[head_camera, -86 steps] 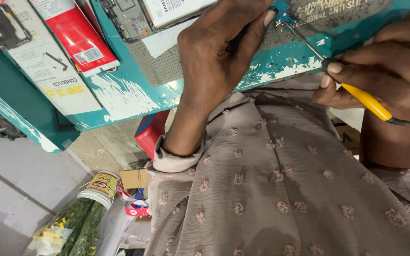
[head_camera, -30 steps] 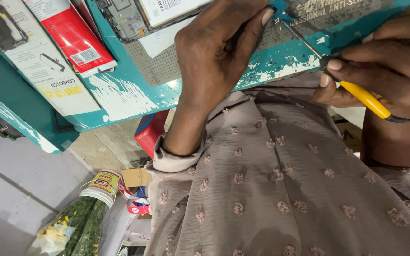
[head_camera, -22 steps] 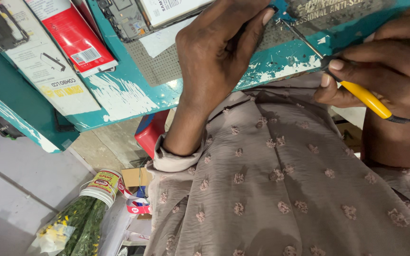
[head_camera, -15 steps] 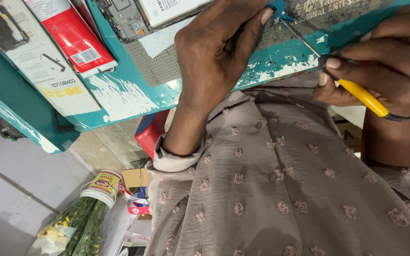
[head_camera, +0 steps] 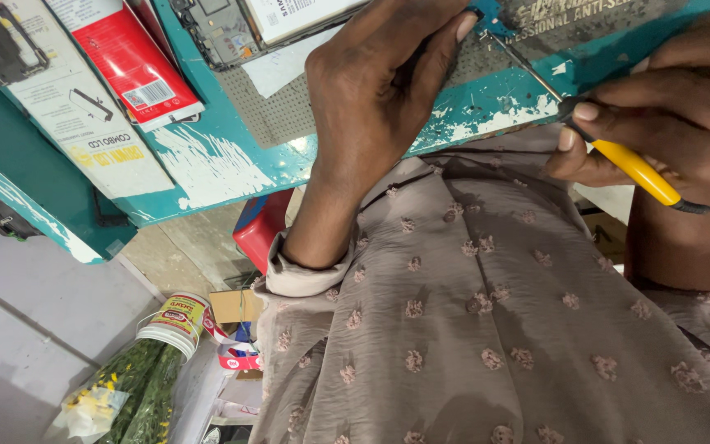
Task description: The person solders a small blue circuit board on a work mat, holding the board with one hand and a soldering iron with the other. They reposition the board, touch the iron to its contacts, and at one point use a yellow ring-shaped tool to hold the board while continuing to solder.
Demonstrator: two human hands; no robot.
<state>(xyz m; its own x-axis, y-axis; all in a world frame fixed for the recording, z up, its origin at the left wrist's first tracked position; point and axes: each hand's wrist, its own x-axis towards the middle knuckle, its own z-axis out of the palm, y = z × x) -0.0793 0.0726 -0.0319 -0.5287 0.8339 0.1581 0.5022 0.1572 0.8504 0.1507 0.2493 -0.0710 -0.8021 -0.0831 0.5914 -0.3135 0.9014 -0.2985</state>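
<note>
A head-worn camera looks down at two hands working at the edge of a teal workbench (head_camera: 232,177) with chipped paint. Compared with the pictures from the last few seconds, almost nothing has shifted: the right hand has nudged only slightly, and the screwdriver's tip stays at the same spot, so the work reads as slow, careful turning at one point rather than a move to a new place.

The left hand (head_camera: 375,90) is arched over the bench, wrist bent down, fingers curled and pressing on a small blue part (head_camera: 486,15) near the top edge; the index fingertip lies flat beside it. Whether it pinches the part or only steadies it cannot be told.

The right hand (head_camera: 671,107) comes in from the right, closed in a fingertip grip round a screwdriver (head_camera: 585,123) with a yellow handle and a thin metal shaft. The shaft slants up and left, its tip meeting the blue part just beside the left fingertip, on a grey mat (head_camera: 527,49).

Further left on the bench lie an opened phone (head_camera: 215,29) showing its insides, a red box (head_camera: 137,66) and a white box (head_camera: 59,90). Below the bench edge is the person's dotted beige shirt (head_camera: 495,329), and on the floor a white tub (head_camera: 174,316) and wrapped greenery (head_camera: 129,395)
</note>
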